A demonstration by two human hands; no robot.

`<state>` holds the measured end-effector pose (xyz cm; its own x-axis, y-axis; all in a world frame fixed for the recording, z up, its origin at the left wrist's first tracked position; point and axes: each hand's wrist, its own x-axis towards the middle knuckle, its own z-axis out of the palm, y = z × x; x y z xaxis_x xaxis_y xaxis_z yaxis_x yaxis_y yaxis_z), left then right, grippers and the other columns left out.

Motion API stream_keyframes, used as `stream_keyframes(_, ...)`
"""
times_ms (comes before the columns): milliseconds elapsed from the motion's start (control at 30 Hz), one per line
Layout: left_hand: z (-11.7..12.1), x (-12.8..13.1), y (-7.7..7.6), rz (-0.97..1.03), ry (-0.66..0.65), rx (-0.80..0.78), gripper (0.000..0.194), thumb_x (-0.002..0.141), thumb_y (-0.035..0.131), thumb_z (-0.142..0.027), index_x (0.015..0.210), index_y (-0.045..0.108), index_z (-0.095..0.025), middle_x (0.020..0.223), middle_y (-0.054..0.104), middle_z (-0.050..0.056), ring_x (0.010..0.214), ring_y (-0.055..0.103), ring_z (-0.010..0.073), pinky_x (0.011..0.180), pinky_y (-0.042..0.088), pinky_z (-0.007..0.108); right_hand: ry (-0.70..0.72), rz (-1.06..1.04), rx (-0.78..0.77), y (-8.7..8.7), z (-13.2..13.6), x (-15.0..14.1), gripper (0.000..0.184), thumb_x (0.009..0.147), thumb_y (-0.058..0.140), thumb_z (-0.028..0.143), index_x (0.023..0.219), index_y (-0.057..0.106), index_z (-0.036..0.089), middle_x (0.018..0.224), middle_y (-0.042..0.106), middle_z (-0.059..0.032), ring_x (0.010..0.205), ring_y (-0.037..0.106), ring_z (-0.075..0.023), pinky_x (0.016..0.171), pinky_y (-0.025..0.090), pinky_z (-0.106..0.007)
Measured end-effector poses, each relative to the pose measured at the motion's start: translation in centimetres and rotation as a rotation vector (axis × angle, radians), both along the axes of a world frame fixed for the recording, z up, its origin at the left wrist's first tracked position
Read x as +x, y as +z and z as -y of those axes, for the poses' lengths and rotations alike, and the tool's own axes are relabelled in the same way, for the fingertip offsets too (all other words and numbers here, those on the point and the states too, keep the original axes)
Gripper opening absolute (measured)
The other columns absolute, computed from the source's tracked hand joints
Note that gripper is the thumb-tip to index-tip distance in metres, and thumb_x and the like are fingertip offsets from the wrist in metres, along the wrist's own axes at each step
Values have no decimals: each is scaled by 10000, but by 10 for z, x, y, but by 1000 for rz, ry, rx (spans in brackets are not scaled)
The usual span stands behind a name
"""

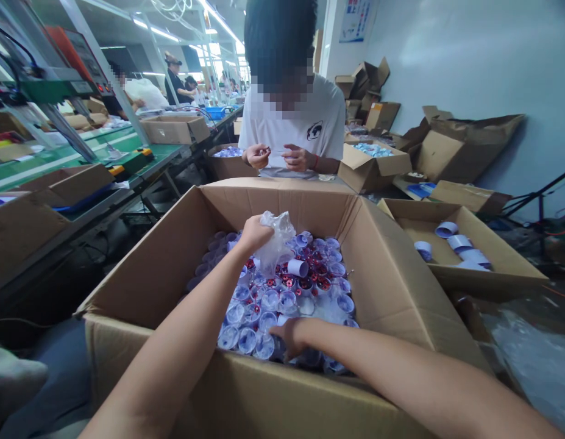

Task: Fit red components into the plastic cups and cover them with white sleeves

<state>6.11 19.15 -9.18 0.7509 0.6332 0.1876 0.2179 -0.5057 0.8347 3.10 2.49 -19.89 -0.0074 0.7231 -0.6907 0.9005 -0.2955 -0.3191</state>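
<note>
My left hand (256, 235) is closed on a crumpled clear plastic bag (275, 241) above the contents of a large cardboard box (396, 292). Lower in the box, near its front wall, my right hand (292, 335) curls down against a white plastic cylinder (283, 319); its fingertips are mostly hidden. Rows of upright, pale lilac-white plastic cylinders (264, 346) fill the box. Small dark red parts (289, 282) lie scattered over and in them. One loose white cylinder (298, 267) lies on its side on top, close to the bag.
Across the box sits a co-worker (294, 122), a small dark red piece held in one hand (258, 156). On the right, a shallow carton (412, 222) holds several white cylinders. A green conveyor table (122, 143) runs along the left. More cartons (465, 152) lean against the wall.
</note>
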Motion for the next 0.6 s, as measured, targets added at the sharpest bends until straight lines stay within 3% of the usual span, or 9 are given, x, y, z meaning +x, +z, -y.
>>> stream_keyframes(100,1,-1,1,-16,6,19,96,504,471,-107,461,417,-174,488,411,-40,546,425,112,535,311,217,111,39,-145,6,0,-3,1001,548,747,235,1413,244,213,1128,632,-150,972,623,-305,716,502,-353)
stream_keyframes(167,1,-1,1,-17,7,20,93,500,469,-109,463,415,-175,487,405,-41,543,417,110,530,306,217,142,97,-77,8,3,-1,937,548,743,224,1380,312,224,1162,611,-147,969,624,-291,694,498,-328)
stream_keyframes(267,0,-2,-1,-11,-3,15,92,499,476,-109,466,421,-175,486,413,-42,539,414,110,526,305,216,189,163,4,6,5,2,673,558,718,194,1204,531,182,1158,606,-152,937,631,-279,662,490,-303)
stream_keyframes(367,0,-2,-1,-1,-14,9,95,502,477,-109,464,422,-177,475,414,-44,532,410,108,516,301,212,210,126,11,6,2,1,278,606,645,136,881,673,106,927,686,-133,852,644,-254,663,475,-286)
stream_keyframes(467,0,-2,-1,5,-21,20,107,503,473,-104,455,413,-178,466,407,-45,529,405,106,512,294,212,139,92,47,15,-5,5,82,637,597,96,676,668,103,755,690,-99,760,640,-221,651,460,-275)
stream_keyframes(600,-1,-1,-2,-74,-52,-5,108,494,488,-91,441,441,-171,463,418,-43,545,424,112,524,306,212,-16,99,154,36,-15,32,119,641,595,74,730,655,125,764,682,-70,731,616,-188,615,440,-247)
